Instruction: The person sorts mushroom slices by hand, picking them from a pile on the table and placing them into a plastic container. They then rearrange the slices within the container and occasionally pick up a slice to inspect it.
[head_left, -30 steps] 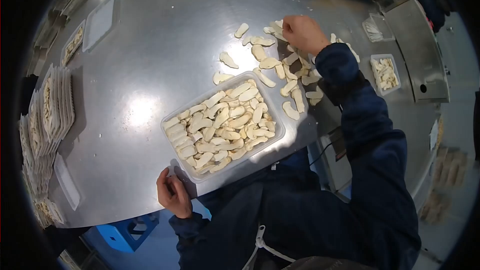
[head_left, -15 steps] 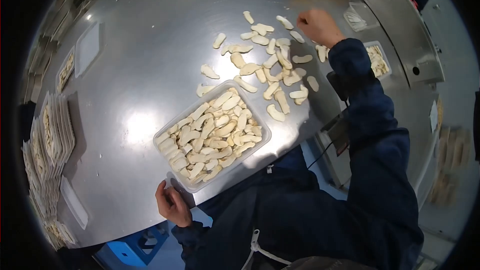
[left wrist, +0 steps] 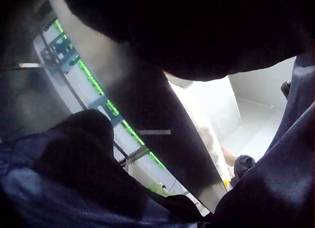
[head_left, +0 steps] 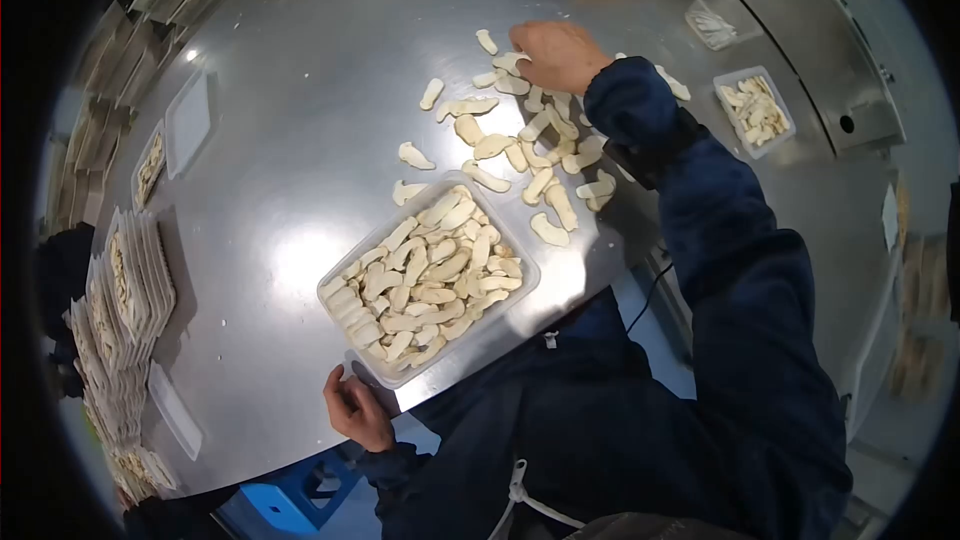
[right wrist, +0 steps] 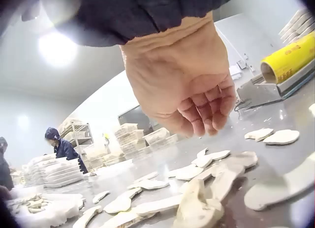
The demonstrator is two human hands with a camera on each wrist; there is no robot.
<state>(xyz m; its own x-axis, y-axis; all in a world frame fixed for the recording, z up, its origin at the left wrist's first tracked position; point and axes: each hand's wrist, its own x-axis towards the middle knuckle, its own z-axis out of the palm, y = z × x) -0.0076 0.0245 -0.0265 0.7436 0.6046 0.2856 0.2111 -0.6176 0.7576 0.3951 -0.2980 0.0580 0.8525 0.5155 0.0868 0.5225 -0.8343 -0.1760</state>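
Compared with the frame half a second earlier, the right hand (head_left: pixel 560 55) has been shifted toward 9 o'clock and is now positioned over the far edge of the loose mushroom slices (head_left: pixel 492 147). Its fingers (right wrist: pixel 228 101) are loosely bent, with nothing seen gripped. The filled tray (head_left: pixel 473 326) is left in place on the desk (head_left: pixel 290 140), the loose slices being spread at its 1 o'clock. At 2 o'clock, the small tray (head_left: pixel 777 143), previously part-covered by the sleeve (head_left: pixel 640 100), is fully exposed. The left hand (head_left: pixel 358 415) is kept at the filled tray's 7 o'clock, fingers relaxed.
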